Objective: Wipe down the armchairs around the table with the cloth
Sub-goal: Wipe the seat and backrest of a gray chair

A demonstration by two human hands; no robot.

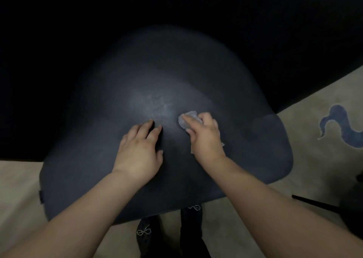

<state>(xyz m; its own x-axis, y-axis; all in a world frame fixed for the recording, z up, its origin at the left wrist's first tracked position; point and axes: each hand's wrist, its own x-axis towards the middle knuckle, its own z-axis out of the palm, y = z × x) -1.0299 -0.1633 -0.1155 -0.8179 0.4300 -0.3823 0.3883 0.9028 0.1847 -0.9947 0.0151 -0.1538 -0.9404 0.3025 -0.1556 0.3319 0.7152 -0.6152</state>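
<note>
A dark blue-grey armchair point(149, 84) fills the middle of the view, its rounded back bulging toward me. My right hand point(204, 137) presses a small pale cloth point(186, 120) against the chair's back, with the cloth poking out past the fingertips and a corner showing under the wrist. My left hand point(139, 149) lies flat on the chair just left of the cloth, fingers spread, holding nothing. Everything beyond the chair's top is in darkness.
Beige carpet point(306, 120) with a blue swirl pattern point(337, 124) runs along the right and bottom. My dark shoes point(145, 232) with bead bows stand under the chair's lower edge. A thin black rod point(316, 202) juts in at the right.
</note>
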